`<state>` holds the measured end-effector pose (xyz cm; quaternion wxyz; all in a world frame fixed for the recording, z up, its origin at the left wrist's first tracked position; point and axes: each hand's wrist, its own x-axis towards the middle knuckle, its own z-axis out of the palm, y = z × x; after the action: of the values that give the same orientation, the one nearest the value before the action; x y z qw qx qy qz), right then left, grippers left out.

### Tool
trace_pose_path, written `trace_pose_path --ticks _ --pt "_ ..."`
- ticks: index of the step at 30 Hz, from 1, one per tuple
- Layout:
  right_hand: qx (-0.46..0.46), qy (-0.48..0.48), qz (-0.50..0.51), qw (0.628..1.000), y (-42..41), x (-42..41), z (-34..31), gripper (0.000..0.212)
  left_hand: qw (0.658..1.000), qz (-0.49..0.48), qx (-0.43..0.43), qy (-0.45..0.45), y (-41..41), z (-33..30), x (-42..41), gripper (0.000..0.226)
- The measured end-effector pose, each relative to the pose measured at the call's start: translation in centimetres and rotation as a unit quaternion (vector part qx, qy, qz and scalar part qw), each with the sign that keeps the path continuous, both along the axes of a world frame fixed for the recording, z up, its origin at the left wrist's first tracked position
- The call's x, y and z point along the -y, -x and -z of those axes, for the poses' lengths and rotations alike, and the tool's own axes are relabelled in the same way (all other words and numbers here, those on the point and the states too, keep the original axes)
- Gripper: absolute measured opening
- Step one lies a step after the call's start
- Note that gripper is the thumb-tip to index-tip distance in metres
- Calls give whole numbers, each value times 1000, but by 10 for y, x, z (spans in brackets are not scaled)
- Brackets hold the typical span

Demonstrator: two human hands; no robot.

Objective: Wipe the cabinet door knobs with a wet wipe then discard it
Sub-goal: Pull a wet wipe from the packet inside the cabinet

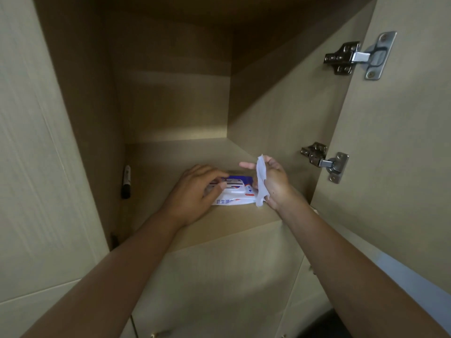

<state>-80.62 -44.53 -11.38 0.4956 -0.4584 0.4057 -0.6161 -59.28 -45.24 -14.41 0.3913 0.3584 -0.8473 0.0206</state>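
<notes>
Left hand (195,191) presses the wipe pack (234,193), seemingly labelled "卫生湿巾", while right hand (273,181) pinches a wet wipe (260,181).

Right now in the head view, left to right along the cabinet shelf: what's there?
Black marker → left hand → wet wipe pack → wet wipe → right hand → lower door hinge.

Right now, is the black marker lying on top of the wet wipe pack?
No, the black marker lies against the cabinet's left inner wall, apart from the wet wipe pack under the left hand.
</notes>
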Motion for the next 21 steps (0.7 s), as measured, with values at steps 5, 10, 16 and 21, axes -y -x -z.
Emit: trace_pose_path --ticks 5,10,16,21 --pt "-11 -17 27 999 0 2 0 23 999 2 18 -46 1 4 -1 53" --pt "31 -37 48 998 0 5 2 14 999 -4 29 -43 2 -1 -6 56" --pt "37 -52 45 997 5 6 1 6 998 -22 27 -52 3 -3 -12 56" --pt "9 -53 105 993 2 13 4 10 997 -66 0 -30 0 -8 -17 51"
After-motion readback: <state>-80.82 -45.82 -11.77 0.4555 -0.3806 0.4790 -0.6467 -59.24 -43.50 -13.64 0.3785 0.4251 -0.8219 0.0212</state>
